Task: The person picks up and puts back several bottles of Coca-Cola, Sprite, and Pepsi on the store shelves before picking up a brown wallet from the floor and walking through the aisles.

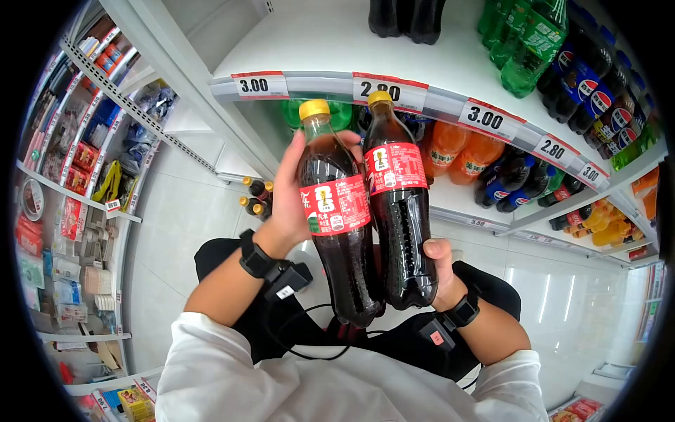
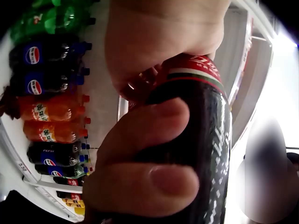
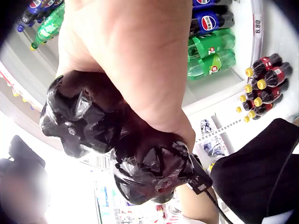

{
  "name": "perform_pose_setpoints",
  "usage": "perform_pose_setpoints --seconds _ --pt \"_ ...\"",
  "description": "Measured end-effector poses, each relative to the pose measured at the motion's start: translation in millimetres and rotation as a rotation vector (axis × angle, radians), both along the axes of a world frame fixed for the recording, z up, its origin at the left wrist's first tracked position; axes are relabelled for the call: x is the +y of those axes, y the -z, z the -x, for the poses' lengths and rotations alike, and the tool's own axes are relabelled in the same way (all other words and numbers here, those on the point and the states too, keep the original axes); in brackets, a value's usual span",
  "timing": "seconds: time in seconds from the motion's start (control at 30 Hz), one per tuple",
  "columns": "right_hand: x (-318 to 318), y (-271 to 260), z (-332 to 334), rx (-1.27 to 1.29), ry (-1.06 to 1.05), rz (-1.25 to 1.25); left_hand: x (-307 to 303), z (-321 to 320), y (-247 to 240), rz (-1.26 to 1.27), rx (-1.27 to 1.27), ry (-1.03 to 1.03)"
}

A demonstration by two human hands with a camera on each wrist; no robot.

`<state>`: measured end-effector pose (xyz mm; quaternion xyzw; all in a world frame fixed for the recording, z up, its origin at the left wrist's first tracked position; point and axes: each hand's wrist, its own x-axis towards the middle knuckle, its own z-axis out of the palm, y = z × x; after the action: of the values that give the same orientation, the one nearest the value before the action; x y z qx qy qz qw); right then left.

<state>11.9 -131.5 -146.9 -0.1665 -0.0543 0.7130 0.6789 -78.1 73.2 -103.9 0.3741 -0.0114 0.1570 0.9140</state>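
Observation:
Two cola bottles with red labels and yellow caps are held side by side in the head view, both tilted with caps toward the shelf. My left hand grips the left cola bottle near its shoulder, thumb along the side and fingers behind. In the left wrist view, curled fingers lie across dark bottle plastic. My right hand holds the right cola bottle low down, its thumb on the side near the base and the other fingers hidden. Both bottle bases show together under the hand in the right wrist view.
Ahead stands a white shelf with price tags. Green bottles, Pepsi bottles and orange soda bottles fill parts of it. Several small yellow-capped bottles stand on the floor. A goods rack runs along the left.

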Motion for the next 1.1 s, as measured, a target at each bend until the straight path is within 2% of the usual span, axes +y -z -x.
perform_pose_setpoints --seconds 0.07,0.1,0.17,0.2,0.27,0.47,0.5,0.53,0.57,0.6,0.63,0.7,0.73,0.77,0.83,0.87,0.9,0.93,1.0,1.03,1.1 --pt "2.3 2.8 0.3 0.029 0.003 0.044 -7.4 5.8 19.5 0.208 -0.064 -0.007" --pt "4.6 4.0 0.3 0.027 0.003 0.059 -10.9 11.5 29.7 0.224 -0.066 -0.007" --pt "10.4 7.6 -3.0 0.165 -0.037 -0.103 -15.6 22.1 53.6 0.250 0.113 -0.071" --pt "12.3 13.6 -4.2 0.197 -0.033 -0.137 -15.0 24.6 65.2 0.355 0.001 0.019" --pt "13.1 13.7 -5.5 0.140 -0.048 -0.095 -15.2 28.8 83.7 0.306 0.060 -0.002" --pt "17.8 19.0 -6.0 -0.009 -0.066 0.006 -17.4 31.5 80.0 0.342 0.119 -0.072" --pt "18.3 23.3 -4.8 -0.002 -0.071 0.020 -18.6 32.3 80.3 0.380 0.110 -0.076" --pt "19.5 28.9 -4.3 0.114 -0.070 -0.022 -16.3 30.7 80.7 0.373 0.128 -0.083" --pt "21.0 32.8 -4.5 0.233 -0.069 -0.067 -16.8 29.0 76.2 0.479 0.111 -0.039" --pt "23.3 31.1 -7.6 0.178 -0.067 -0.045 -14.4 26.7 76.3 0.484 0.140 -0.037" --pt "24.4 33.6 -8.2 0.170 -0.054 -0.016 -11.8 25.7 76.3 0.490 0.168 -0.035" --pt "30.1 17.4 -2.6 0.209 0.004 0.237 -6.3 24.7 74.0 0.375 0.172 0.052" --pt "35.4 12.1 -4.1 0.196 -0.068 0.065 -6.8 22.6 72.0 0.426 0.216 0.012" --pt "39.0 8.3 -1.5 0.198 -0.073 0.067 -7.9 22.7 69.9 0.478 0.259 -0.028" --pt "46.4 4.1 -0.2 -0.042 0.042 0.175 -3.2 22.1 68.2 0.469 0.253 -0.065" --pt "46.4 6.8 -2.3 -0.138 0.024 0.177 -0.3 22.7 70.8 0.432 0.261 -0.091" --pt "46.8 8.4 -3.8 -0.136 0.021 0.175 1.4 23.5 70.9 0.393 0.272 -0.116" --pt "46.8 9.7 -5.8 -0.156 0.063 0.234 -1.2 21.9 63.6 0.429 0.268 -0.225" --pt "42.0 18.7 -11.3 -0.178 0.166 0.362 1.3 24.4 68.2 0.345 0.321 -0.253" --pt "39.8 23.4 -13.8 -0.177 0.163 0.363 2.9 25.1 71.6 0.260 0.374 -0.279" --pt "35.0 30.0 -18.2 -0.267 0.148 0.395 2.4 25.2 76.8 0.261 0.431 -0.275"
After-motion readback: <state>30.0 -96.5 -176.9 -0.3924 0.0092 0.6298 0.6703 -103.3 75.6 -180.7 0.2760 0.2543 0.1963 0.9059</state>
